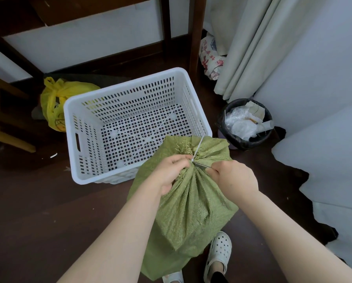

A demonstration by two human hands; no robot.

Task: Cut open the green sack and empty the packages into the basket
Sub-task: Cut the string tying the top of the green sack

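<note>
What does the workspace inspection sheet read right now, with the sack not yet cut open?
Surface: dark wooden floor.
Job's things: green sack, neck bunched and bound by a white zip tie; white basket beyond it, no packages inside.
Clutter: yellow plastic bag left of the basket; black bin with waste to its right.
Hands: left hand grips the sack's neck; right hand holds a thin metal tool at the tie.
Cables: nothing seen.
Surroundings: curtain, dark table legs, white clogs.
</note>
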